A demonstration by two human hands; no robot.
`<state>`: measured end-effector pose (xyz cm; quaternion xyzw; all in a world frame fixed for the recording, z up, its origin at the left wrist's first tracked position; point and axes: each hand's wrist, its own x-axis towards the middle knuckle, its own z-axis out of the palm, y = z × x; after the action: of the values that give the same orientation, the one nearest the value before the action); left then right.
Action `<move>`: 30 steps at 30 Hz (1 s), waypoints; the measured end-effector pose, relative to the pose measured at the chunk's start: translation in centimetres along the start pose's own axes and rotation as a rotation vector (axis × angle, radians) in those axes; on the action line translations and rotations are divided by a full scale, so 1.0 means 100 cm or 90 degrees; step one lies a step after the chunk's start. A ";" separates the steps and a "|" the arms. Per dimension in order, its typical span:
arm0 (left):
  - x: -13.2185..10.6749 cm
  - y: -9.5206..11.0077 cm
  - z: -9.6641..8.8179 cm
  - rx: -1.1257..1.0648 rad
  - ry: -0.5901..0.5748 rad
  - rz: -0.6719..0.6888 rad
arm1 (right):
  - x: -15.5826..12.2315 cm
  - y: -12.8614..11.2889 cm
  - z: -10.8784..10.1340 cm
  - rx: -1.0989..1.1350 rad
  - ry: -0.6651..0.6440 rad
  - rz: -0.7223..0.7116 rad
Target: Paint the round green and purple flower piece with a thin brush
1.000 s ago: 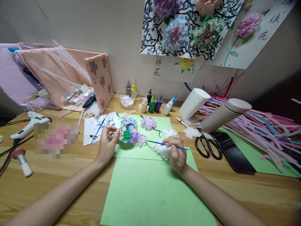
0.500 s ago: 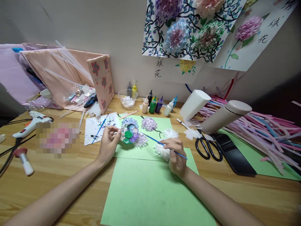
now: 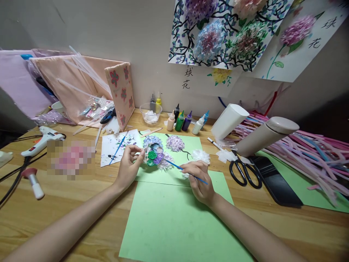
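Observation:
My left hand (image 3: 131,162) pinches the edge of a small round paint palette (image 3: 152,155) with green, purple and pale blue wells. A thin blue paintbrush (image 3: 174,165) is gripped in my right hand (image 3: 198,180), its tip at the purple side of the palette. Beneath both lies green paper (image 3: 180,214) bearing fluffy flowers: a blue one (image 3: 152,140) partly behind the palette, a lilac one (image 3: 175,143), a pale purple one (image 3: 165,164) under the brush, and a white one (image 3: 201,156). Another white tuft is mostly hidden by my right hand.
Paint bottles (image 3: 179,121) and a clear bowl (image 3: 151,113) stand by the wall. Scissors (image 3: 245,174), a phone (image 3: 275,182) and a tumbler (image 3: 267,134) are at right. A glue gun (image 3: 43,140), a second brush (image 3: 118,148) on stained paper (image 3: 107,145) and a pink box (image 3: 120,94) are left.
My right hand has moved left, bringing the brush tip onto the palette's purple side. My left hand still holds the palette. The whole view has shifted slightly.

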<state>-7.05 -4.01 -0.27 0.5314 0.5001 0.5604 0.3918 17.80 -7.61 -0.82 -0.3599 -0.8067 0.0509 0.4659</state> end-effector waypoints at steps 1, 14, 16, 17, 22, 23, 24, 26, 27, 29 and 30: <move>0.000 0.000 0.000 -0.002 -0.001 0.000 | 0.000 0.000 0.000 -0.002 0.003 0.003; 0.000 -0.001 0.000 -0.007 -0.007 0.011 | -0.001 0.000 0.000 0.013 0.020 0.024; 0.000 -0.001 0.000 -0.009 -0.006 0.009 | -0.001 0.000 0.000 0.011 0.021 0.020; 0.000 -0.001 0.000 -0.009 -0.005 0.009 | -0.001 0.000 0.000 0.012 0.024 0.016; 0.000 -0.001 0.000 -0.009 -0.008 0.009 | 0.001 0.000 0.000 0.011 0.016 0.012; 0.000 -0.001 0.000 -0.008 -0.008 0.007 | 0.001 0.000 0.000 0.013 0.022 0.011; 0.000 -0.001 0.000 -0.007 -0.007 0.006 | 0.001 -0.001 0.000 0.015 0.027 0.006; 0.000 -0.002 0.000 -0.007 -0.007 0.006 | 0.000 -0.001 0.001 0.015 0.021 -0.003; 0.000 -0.002 0.000 -0.008 -0.007 0.007 | 0.000 -0.001 0.001 0.012 0.015 -0.003; 0.000 -0.002 0.000 -0.012 -0.010 0.008 | 0.000 -0.001 0.001 0.009 0.013 0.002; 0.000 -0.003 0.000 -0.012 -0.012 0.008 | 0.000 -0.001 0.001 0.010 0.015 0.002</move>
<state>-7.10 -3.97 -0.51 0.5357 0.4881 0.5625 0.3980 17.71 -7.66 -0.83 -0.3580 -0.8003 0.0539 0.4779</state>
